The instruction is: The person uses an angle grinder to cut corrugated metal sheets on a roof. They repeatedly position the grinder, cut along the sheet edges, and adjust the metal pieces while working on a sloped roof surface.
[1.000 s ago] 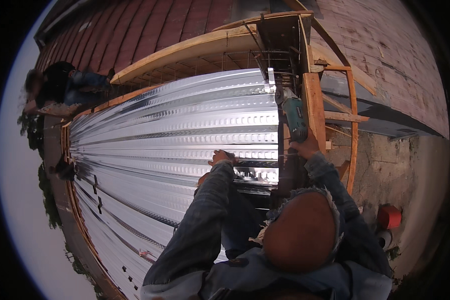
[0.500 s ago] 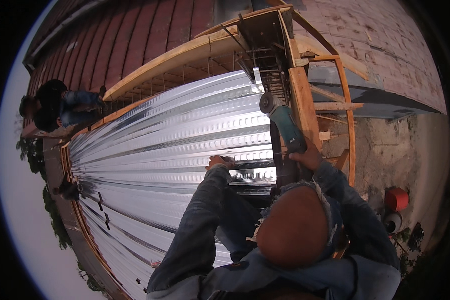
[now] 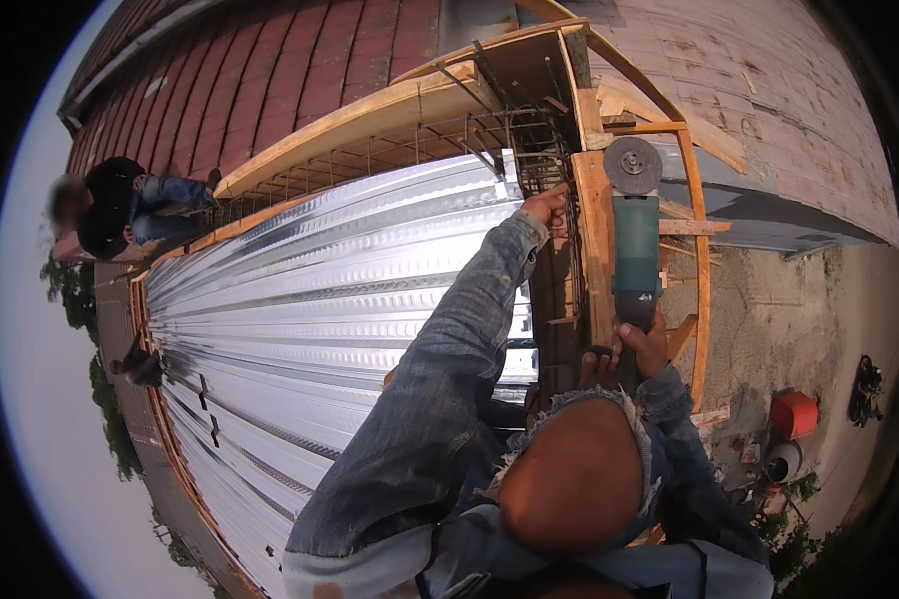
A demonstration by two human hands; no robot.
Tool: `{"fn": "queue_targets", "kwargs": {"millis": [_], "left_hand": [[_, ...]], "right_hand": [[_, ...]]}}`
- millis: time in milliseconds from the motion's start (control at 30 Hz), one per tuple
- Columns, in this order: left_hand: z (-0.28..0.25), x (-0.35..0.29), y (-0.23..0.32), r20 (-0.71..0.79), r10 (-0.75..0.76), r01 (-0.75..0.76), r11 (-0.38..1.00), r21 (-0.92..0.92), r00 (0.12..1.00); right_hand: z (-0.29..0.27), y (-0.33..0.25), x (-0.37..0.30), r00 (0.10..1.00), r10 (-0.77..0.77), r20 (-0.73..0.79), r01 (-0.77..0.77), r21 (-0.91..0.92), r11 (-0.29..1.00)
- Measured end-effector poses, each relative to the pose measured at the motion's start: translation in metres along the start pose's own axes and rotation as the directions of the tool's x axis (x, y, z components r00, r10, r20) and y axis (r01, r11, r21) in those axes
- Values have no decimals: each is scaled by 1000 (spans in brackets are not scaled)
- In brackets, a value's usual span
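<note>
One angle grinder above right hand grip, disc outward

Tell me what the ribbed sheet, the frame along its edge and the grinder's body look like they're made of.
The ribbed sheet looks like bare, shiny metal decking: it glares silver along pressed ridges. The frame beside it looks like raw sawn timber, pale orange and matte. The grinder in the right hand has a teal body, probably plastic, and a grey, dull disc. The left hand reaches the rusty-looking rebar.
</note>
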State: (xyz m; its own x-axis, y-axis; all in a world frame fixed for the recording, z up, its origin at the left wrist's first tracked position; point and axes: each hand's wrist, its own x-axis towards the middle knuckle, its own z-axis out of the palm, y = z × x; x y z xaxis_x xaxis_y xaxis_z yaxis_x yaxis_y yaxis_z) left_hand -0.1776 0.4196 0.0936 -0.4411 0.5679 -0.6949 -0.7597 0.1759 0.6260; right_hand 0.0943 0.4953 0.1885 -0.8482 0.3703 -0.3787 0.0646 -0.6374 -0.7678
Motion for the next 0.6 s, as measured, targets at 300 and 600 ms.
{"fn": "queue_targets", "kwargs": {"millis": [300,600], "left_hand": [[-180,-125,-84,-569,442,117,710,694,694],[-226,-225,-163,-683,515,344,606,717,518]], "right_hand": [[-18,22,3,999,-4,39,11,-187,982],[41,19,-1,925,334,184,-321,-98,942]]}}
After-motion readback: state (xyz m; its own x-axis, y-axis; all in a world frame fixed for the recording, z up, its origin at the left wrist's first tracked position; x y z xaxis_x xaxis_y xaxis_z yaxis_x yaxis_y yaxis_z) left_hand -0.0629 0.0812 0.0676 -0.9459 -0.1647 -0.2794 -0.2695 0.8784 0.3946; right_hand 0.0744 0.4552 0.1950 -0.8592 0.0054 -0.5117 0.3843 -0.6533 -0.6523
